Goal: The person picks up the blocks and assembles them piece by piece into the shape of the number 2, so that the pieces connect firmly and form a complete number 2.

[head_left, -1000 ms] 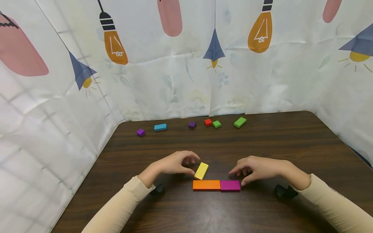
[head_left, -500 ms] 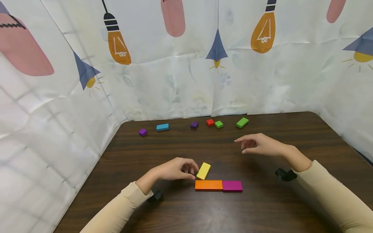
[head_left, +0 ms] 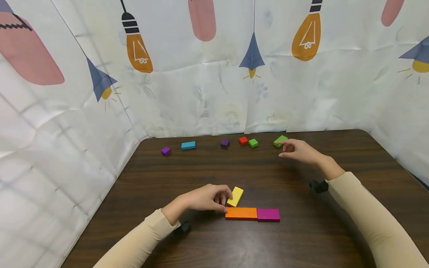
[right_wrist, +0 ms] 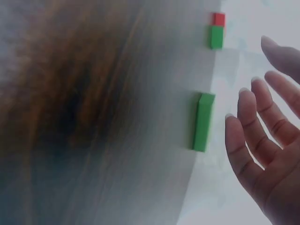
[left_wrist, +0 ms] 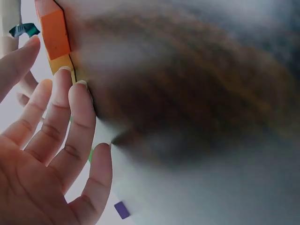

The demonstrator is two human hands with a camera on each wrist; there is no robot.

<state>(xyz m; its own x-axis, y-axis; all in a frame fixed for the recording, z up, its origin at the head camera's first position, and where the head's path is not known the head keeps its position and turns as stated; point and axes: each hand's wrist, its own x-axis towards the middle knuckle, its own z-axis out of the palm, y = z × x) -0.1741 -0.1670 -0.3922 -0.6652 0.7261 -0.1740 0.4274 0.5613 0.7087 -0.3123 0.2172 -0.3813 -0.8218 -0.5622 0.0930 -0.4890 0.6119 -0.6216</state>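
Observation:
My left hand (head_left: 205, 197) hovers low at the left of a yellow block (head_left: 237, 195), its fingers loosely bent. Its fingertips overlap the yellow block's edge and its thumb reaches the left end of an orange block (head_left: 242, 213); whether they touch is unclear. A magenta block (head_left: 269, 214) lies end to end with the orange one. My right hand (head_left: 301, 152) is stretched out toward the back of the table, just before a long green block (head_left: 278, 142) and partly covering it. In the right wrist view, this green block (right_wrist: 203, 123) stands apart from the relaxed fingers (right_wrist: 248, 112).
Along the back of the dark wooden table (head_left: 187, 167) lie a purple block (head_left: 165, 151), a blue block (head_left: 188, 145), a dark purple block (head_left: 225, 143), a red block (head_left: 243, 140) and a small green block (head_left: 253, 143). A patterned white curtain (head_left: 214, 93) hangs behind.
My right hand has left the magenta block and travelled to the back of the table, up to the long green block. My left hand has shifted slightly closer to the yellow and orange blocks.

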